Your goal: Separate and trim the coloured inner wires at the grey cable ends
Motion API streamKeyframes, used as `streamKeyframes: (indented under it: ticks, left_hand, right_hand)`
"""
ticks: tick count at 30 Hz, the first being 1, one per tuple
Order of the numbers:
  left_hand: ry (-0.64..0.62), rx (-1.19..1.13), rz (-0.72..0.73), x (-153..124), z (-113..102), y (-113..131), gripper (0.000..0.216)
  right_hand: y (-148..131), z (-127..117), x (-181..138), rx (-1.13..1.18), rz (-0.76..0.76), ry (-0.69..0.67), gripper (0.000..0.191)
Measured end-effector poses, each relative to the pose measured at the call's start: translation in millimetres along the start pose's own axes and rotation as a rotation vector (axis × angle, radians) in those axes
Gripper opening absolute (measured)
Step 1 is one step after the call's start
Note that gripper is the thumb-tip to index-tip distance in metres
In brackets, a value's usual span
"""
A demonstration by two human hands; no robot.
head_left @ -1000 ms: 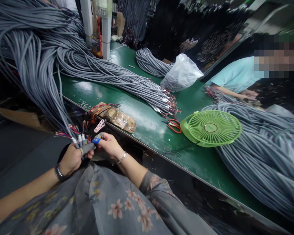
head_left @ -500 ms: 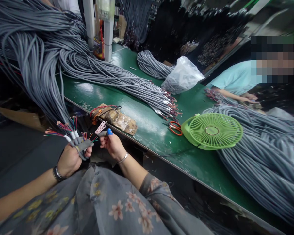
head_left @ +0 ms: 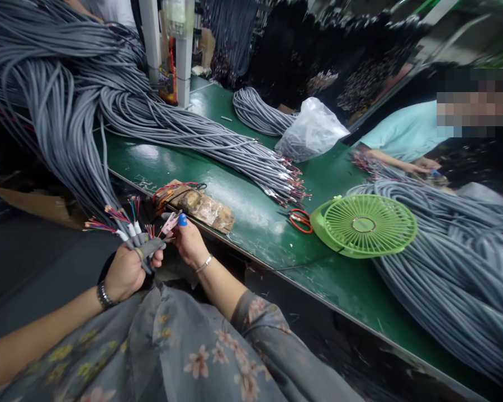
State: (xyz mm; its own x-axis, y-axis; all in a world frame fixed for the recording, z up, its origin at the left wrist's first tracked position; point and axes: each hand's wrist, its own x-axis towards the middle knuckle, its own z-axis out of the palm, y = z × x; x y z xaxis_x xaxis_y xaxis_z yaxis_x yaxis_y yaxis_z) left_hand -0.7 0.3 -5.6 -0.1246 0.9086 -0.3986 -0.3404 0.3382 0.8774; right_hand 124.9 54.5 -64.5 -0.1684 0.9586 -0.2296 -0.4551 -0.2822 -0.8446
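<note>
A: Where does the view look from?
B: From the person's head, forward and down, close over the left hand point(head_left: 123, 271) and right hand point(head_left: 188, 243) at lower left.
A: And farther off?
B: The worktop point(head_left: 251, 212) slants away rightward toward a co-worker point(head_left: 402, 131), with cables point(head_left: 67, 100) banked upper left.

Readable text: none was legible anywhere.
Pale marks point(head_left: 145, 181) on near-left glossy green tabletop point(head_left: 251, 215): too blurred.

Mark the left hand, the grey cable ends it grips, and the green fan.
left hand point(head_left: 123, 274): head view, back of the hand.
grey cable ends point(head_left: 131, 229): head view, pale tip just above the fist.
green fan point(head_left: 364, 225): head view, hub of the grille.
</note>
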Motion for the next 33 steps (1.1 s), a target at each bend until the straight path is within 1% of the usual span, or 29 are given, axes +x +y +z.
streamKeyframes:
  ticks: [3, 8, 11, 14, 17, 19, 21, 23, 24, 25, 30, 31, 33]
  left_hand:
    - [0.013, 0.003, 0.001, 0, 2, 0, 0.027]
    - [0.019, 0.026, -0.008, -1, 5, -1, 0.029]
    - [0.017, 0.026, -0.002, 0, 3, -2, 0.029]
    - [0.014, 0.012, 0.0, -1, -2, -4, 0.029]
    - [0.016, -0.009, 0.004, -4, -5, -4, 0.029]
    - [0.029, -0.025, 0.015, -7, -6, -2, 0.027]
    - [0.048, -0.043, 0.033, -8, -5, 0, 0.025]
    - [0.062, -0.054, 0.045, -7, -3, 2, 0.023]
    - [0.065, -0.057, 0.047, -7, -2, 3, 0.022]
    - [0.069, -0.06, 0.047, -6, -1, 3, 0.021]
    - [0.097, -0.075, 0.023, -3, 3, 7, 0.018]
    - [0.095, -0.076, 0.016, -3, 4, 8, 0.018]
    - [0.095, -0.076, 0.004, -2, 5, 9, 0.018]
  right_hand:
    - [-4, 4, 2, 0.11, 0.067, -0.03, 0.057]
    - [-4, 9, 4, 0.153, 0.064, -0.011, 0.053]
    - [-5, 10, 3, 0.193, 0.108, 0.0, 0.051]
    - [-8, 8, 0, 0.251, 0.179, 0.004, 0.054]
    - [-13, 4, -3, 0.298, 0.251, -0.029, 0.057]
    - [-16, 2, -4, 0.302, 0.271, -0.068, 0.053]
    - [-16, 2, -4, 0.285, 0.236, -0.078, 0.043]
    - [-14, 1, -3, 0.258, 0.167, -0.057, 0.033]
    - [-11, 1, -3, 0.243, 0.133, -0.046, 0.031]
    - [-9, 0, -2, 0.222, 0.103, -0.034, 0.032]
    - [5, -6, 1, 0.041, -0.072, 0.04, 0.048]
    - [6, -7, 2, 0.026, -0.077, 0.03, 0.05]
    - [7, -7, 5, 0.052, -0.028, -0.028, 0.052]
